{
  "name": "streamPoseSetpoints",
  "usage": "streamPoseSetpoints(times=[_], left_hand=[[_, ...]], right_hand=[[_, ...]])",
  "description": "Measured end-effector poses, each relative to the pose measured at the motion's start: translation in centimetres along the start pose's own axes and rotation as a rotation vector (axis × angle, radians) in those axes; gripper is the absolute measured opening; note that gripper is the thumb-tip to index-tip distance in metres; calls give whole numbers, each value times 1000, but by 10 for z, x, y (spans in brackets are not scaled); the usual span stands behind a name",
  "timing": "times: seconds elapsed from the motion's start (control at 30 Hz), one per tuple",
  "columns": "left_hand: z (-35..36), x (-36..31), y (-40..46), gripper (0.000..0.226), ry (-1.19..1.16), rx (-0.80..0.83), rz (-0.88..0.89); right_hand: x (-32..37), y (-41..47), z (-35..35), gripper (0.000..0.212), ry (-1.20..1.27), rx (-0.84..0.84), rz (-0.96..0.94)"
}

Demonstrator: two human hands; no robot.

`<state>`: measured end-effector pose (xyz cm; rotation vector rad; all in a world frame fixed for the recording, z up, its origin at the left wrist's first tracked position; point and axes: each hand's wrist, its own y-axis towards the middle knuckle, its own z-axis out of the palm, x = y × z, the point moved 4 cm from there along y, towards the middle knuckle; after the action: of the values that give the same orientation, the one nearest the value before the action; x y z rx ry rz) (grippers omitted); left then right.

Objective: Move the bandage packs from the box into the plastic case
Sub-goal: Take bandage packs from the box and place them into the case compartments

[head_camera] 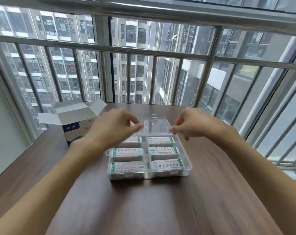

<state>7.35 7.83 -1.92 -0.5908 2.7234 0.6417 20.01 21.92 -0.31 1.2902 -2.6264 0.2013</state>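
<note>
Plastic case (pixel 184 164) sits mid-worktop (pixel 144 209), six compartments visible near the viewer, each with a bandage pack (pixel 166 164) lying flat, labels up, so the packs look already moved. Cardboard box (pixel 76 128) stands left-rear, flaps open, just beside the case; its inside can't be seen. Clear lid (pixel 154 126) is raised at the far edge, tilted toward the viewer. Left hand (pixel 113 128) pinches the lid's left edge between thumb and fingers; right hand (pixel 189 126) pinches its right edge, fingers curled. A two-sided grip probably keeps the flimsy lid level while it swings down. Judged step: closing the case, task near its end. Latches (pixel 128 174) at the near rim not yet engaged. Window bars (pixel 154 56) behind.
</note>
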Motion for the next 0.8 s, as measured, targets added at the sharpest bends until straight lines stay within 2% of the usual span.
streamPoseSetpoints(times=[0.1,0.17,0.23,0.3,0.37,0.43,0.5,0.53,0.6,0.63,0.7,0.8], left_hand=[[-40,41,-26,22,-6,-407,-116],[-53,66,-44,16,56,-585,-234],[-56,90,-58,16,59,-635,-382],[-54,113,-71,26,9,-644,-505],[-48,129,-80,43,-84,-665,-561],[-40,139,-85,55,-236,-718,-596],[-31,146,-86,66,-490,-737,-639],[-27,145,-84,62,-637,-719,-637],[-20,144,-81,25,-825,-689,-566],[-19,142,-81,14,-813,-689,-538],[-21,140,-85,28,-734,-738,-488],[-29,134,-91,20,-657,-815,-417]], right_hand=[[39,1,2,17,105,-117,-167],[69,8,12,26,114,-202,-287],[98,22,29,49,23,-272,-428],[127,33,49,67,-117,-285,-546],[145,42,71,71,-174,-243,-582],[153,46,87,57,-118,-275,-582],[156,41,91,32,-26,-455,-619],[155,38,90,20,14,-561,-636],[151,32,89,6,75,-707,-680],[149,28,89,4,81,-754,-715],[148,18,86,4,120,-826,-762],[146,9,82,6,173,-840,-720]])
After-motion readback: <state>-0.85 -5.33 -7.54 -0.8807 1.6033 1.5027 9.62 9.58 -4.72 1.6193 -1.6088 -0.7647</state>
